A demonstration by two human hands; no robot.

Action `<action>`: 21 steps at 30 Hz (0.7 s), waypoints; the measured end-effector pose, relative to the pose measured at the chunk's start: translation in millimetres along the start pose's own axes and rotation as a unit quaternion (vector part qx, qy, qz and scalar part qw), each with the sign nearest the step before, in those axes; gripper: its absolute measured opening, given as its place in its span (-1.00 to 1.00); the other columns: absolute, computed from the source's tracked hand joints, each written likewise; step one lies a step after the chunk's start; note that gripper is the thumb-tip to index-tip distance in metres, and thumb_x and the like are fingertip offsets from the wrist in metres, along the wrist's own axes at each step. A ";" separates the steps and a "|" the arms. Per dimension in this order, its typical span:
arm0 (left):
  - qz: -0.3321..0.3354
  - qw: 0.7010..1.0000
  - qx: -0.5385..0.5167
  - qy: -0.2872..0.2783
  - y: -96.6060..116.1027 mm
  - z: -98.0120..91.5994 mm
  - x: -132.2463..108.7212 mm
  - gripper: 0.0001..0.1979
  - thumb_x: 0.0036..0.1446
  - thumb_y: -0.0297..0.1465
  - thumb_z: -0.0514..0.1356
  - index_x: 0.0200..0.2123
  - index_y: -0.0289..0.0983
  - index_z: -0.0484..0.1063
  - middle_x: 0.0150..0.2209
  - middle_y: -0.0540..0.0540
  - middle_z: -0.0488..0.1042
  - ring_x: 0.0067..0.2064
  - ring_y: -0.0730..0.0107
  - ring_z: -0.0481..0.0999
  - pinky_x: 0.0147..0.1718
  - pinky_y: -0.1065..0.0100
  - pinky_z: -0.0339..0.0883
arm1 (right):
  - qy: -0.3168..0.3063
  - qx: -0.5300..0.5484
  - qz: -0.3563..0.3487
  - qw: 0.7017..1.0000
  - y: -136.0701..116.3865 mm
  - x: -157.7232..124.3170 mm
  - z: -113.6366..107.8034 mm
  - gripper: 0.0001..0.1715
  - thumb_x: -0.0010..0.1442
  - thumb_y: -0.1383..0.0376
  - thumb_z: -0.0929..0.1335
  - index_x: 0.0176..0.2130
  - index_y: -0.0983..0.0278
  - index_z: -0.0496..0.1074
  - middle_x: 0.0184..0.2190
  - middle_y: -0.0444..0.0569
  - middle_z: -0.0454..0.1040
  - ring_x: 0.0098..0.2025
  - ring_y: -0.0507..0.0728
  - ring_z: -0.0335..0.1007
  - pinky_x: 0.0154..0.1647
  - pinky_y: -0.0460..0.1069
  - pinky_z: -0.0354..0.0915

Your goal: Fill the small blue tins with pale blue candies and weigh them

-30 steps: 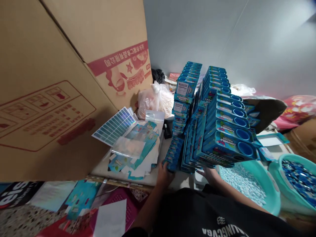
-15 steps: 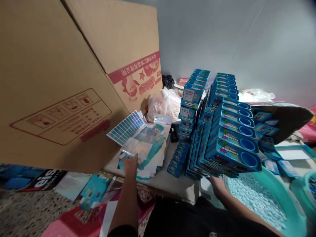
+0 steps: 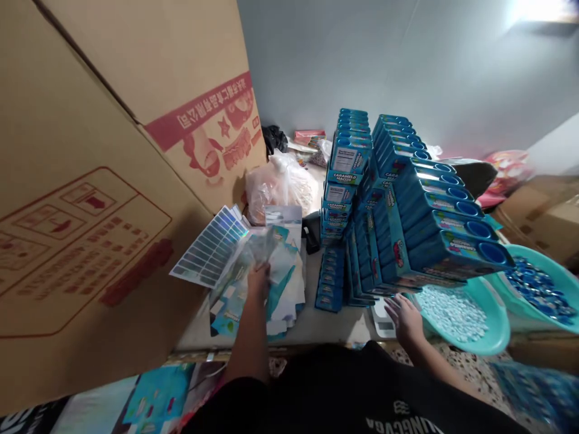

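My left hand pinches a clear plastic bag, blurred by motion, over a heap of blue printed card pieces and white paper. A sheet of silvery stickers leans beside the heap. On the right, my right hand holds nothing, its fingers stretched out and apart. It is just below a large stack of blue candy boxes and next to a small white scale. A second stack of blue boxes stands further back, with flat blue packets in front of it.
A tall cardboard carton walls off the left side. Behind the heap sit a tied plastic bag and a black object. To the right are a turquoise basin of pale candies and another basin of dark blue wrapped pieces.
The view has swung to the right. My left hand has raised the clear bag off the heap. My right hand, formerly partly hidden under the boxes, now shows with its fingers spread.
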State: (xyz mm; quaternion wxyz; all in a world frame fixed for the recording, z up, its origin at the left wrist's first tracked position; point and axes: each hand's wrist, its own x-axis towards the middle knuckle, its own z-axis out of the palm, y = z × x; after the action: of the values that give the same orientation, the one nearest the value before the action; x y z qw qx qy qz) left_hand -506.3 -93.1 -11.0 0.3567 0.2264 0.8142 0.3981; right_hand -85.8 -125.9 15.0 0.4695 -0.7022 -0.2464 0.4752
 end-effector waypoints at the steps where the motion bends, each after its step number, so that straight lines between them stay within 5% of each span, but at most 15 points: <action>1: 0.000 1.000 0.003 -0.013 -0.8 -9.1 1.1 -0.64 0.31 -0.24 0.20 0.09 -0.30 0.39 0.02 -0.19 0.47 -0.06 0.24 0.53 -0.11 0.12 0.51 | 0.023 0.009 0.015 1.000 0.8 -1.6 -4.4 -0.68 0.35 0.15 0.35 -0.03 0.32 0.44 -0.08 0.02 0.51 -0.13 0.13 0.51 -0.11 0.11 0.47; 6: 0.014 0.992 0.117 -0.042 -10.6 -77.2 20.9 -0.67 0.29 -0.24 0.22 0.03 -0.31 0.43 -0.01 -0.16 0.48 -0.05 0.23 0.52 -0.05 0.08 0.47 | 0.098 0.033 0.073 0.992 12.8 -20.2 -24.5 -0.74 0.04 0.18 0.44 -0.28 0.27 0.43 -0.30 0.02 0.59 -0.23 0.21 0.59 -0.19 0.09 0.49; 9: 0.019 0.976 0.214 -0.030 -14.1 -101.1 34.5 -0.60 0.11 -0.22 0.35 -0.07 -0.34 0.45 0.05 -0.24 0.45 0.14 0.02 0.42 0.13 -0.06 0.29 | 0.107 0.032 0.089 0.990 23.0 -32.0 -31.7 -0.68 -0.17 0.18 0.45 -0.34 0.24 0.45 -0.37 0.04 0.61 -0.23 0.28 0.61 -0.23 0.09 0.49; 14: 0.013 0.951 0.310 0.015 -18.0 -100.5 43.0 -0.11 -0.43 -0.07 0.50 -0.03 -0.42 0.36 0.22 -0.62 0.23 0.31 -0.52 0.14 0.18 -0.17 0.15 | 0.127 0.034 0.108 0.985 36.9 -40.3 -35.0 -0.66 -0.27 0.20 0.42 -0.38 0.24 0.49 -0.41 0.05 0.61 -0.27 0.29 0.61 -0.31 0.06 0.49; 21: 0.019 0.934 0.356 0.013 -23.7 -99.0 53.0 -0.05 -0.47 0.04 0.50 -0.04 -0.38 0.35 0.17 -0.63 0.29 0.22 -0.52 0.28 -0.02 -0.17 0.34 | 0.119 0.027 0.087 0.989 45.8 -40.2 -37.7 -0.65 -0.36 0.18 0.44 -0.44 0.24 0.50 -0.45 0.02 0.61 -0.38 0.24 0.59 -0.37 0.03 0.49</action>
State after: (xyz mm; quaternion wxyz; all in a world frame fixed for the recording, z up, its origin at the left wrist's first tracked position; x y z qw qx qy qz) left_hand -617.8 -120.5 -9.1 0.2349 0.3489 0.9026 0.0919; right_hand -73.7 -193.8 -4.3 0.4711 -0.7597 -0.1142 0.4334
